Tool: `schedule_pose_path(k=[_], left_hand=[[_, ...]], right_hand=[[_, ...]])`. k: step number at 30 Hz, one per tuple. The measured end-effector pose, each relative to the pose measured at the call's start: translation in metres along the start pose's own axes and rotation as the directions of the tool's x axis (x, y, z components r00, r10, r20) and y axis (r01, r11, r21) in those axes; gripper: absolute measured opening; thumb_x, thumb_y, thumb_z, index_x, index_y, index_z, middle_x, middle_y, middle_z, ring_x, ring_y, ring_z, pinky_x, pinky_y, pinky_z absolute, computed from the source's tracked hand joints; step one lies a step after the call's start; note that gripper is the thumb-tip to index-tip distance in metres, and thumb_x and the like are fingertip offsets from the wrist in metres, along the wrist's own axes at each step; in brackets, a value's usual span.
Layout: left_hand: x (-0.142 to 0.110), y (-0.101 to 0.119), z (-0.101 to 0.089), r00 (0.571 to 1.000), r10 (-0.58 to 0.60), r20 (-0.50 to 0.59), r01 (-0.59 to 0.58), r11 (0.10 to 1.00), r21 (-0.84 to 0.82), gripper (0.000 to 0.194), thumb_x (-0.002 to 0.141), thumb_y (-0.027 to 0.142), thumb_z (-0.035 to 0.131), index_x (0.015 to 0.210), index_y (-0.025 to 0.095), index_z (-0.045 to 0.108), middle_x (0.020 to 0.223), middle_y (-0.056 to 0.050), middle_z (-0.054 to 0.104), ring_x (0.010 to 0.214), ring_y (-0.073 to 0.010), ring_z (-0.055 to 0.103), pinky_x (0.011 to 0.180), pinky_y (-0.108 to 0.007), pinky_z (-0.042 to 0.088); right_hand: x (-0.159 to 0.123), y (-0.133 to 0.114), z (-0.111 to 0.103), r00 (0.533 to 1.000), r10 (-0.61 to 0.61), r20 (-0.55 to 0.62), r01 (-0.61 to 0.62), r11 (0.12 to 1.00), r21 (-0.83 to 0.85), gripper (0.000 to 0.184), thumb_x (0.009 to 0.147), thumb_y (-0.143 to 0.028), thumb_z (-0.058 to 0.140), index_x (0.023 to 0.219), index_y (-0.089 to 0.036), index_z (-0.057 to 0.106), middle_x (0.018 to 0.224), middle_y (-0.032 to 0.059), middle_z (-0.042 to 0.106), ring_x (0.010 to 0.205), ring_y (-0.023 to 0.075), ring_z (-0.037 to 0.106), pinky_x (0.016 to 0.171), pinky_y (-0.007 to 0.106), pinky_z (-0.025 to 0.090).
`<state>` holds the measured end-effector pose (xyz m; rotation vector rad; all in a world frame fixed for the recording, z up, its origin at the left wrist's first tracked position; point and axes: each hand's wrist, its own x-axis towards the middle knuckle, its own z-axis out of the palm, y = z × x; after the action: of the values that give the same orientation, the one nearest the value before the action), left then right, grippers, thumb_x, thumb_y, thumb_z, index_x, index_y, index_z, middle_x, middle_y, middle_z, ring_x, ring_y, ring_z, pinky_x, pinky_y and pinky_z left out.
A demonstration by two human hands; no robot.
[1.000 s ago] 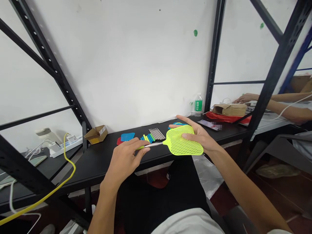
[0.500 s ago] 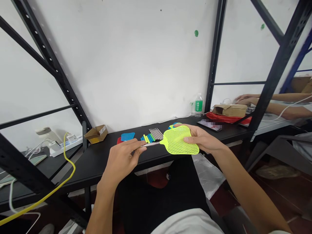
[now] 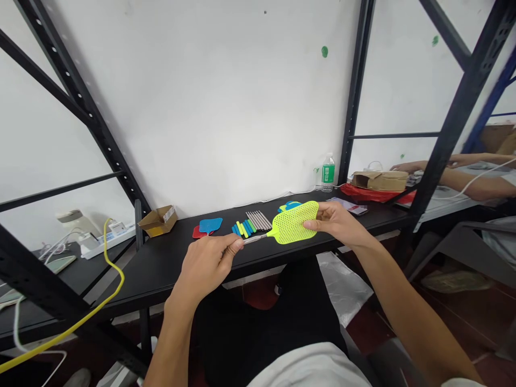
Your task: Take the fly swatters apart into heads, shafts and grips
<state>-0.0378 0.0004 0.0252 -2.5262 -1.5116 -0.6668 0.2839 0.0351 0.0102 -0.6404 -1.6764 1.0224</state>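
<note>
My left hand [image 3: 205, 266] is closed around the thin metal handle of a lime-green fly swatter [image 3: 291, 222], near the handle's end, and my fingers press together on it. My right hand [image 3: 338, 223] pinches the plastic mesh head of the swatter at its outer edge, with the thumb on top and the other fingers behind. So both hands are clamped on the same swatter, and it lies flat and level in the air between them, just above a black shelf [image 3: 161, 279].

Under the swatter head, partly hidden, is a blue piece [image 3: 291, 205]. Beyond my left hand are a row of blue, green and yellow strips [image 3: 243, 228], a group of grey metal rods [image 3: 258, 220], and a flat blue piece [image 3: 210, 225] on top of a red one [image 3: 196, 232]. Farther left stands a small cardboard box [image 3: 158, 221]. Past my right hand there are a phone [image 3: 347, 206] and a water bottle [image 3: 328, 173]. At the far right, another person's arms [image 3: 475, 183] reach over a different table.
</note>
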Motion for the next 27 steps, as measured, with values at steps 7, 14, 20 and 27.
schedule_pose_path(k=[7, 14, 20, 27], left_hand=[[0.0, 0.001, 0.0, 0.997, -0.041, 0.06, 0.048, 0.991, -0.125, 0.045, 0.105, 0.047, 0.031, 0.087, 0.024, 0.065, 0.058, 0.002, 0.054, 0.057, -0.0175, 0.048, 0.061, -0.028, 0.027], [0.0, 0.001, -0.001, 1.0, -0.004, 0.031, 0.008, 0.992, -0.125, 0.044, 0.106, 0.047, 0.031, 0.086, 0.023, 0.062, 0.06, 0.003, 0.05, 0.055, -0.0154, 0.042, 0.058, -0.029, 0.025], [0.0, 0.01, -0.003, 1.0, 0.005, -0.006, -0.006, 0.989, -0.145, 0.036, 0.104, 0.049, 0.04, 0.108, 0.027, 0.068, 0.06, 0.005, 0.055, 0.054, -0.0156, 0.047, 0.058, -0.027, 0.028], [0.002, 0.019, 0.004, 0.997, 0.076, -0.015, -0.078, 0.974, -0.213, 0.033, 0.102, 0.049, 0.049, 0.107, 0.026, 0.073, 0.075, 0.002, 0.071, 0.062, -0.0149, 0.059, 0.061, -0.026, 0.037]], right_hand=[[0.0, -0.001, 0.002, 0.978, -0.192, -0.077, 0.169, 0.956, -0.238, 0.017, 0.079, -0.039, 0.083, 0.092, -0.028, 0.085, 0.095, 0.0054, 0.08, 0.094, 0.0272, 0.074, 0.088, 0.043, 0.058], [0.0, 0.003, 0.0, 0.941, -0.331, -0.073, 0.302, 0.916, -0.265, 0.008, 0.084, -0.036, 0.08, 0.089, -0.031, 0.084, 0.105, 0.0055, 0.079, 0.108, 0.0274, 0.07, 0.094, 0.044, 0.056], [-0.002, 0.001, 0.011, 0.969, -0.232, -0.084, 0.194, 0.928, -0.319, 0.018, 0.089, -0.039, 0.075, 0.101, -0.027, 0.082, 0.103, 0.0057, 0.078, 0.099, 0.0269, 0.07, 0.089, 0.041, 0.055], [-0.005, 0.004, 0.021, 0.994, -0.1, -0.043, 0.088, 0.97, -0.226, 0.034, 0.088, -0.044, 0.074, 0.113, -0.021, 0.078, 0.104, 0.0075, 0.077, 0.093, 0.0265, 0.071, 0.081, 0.039, 0.06]])
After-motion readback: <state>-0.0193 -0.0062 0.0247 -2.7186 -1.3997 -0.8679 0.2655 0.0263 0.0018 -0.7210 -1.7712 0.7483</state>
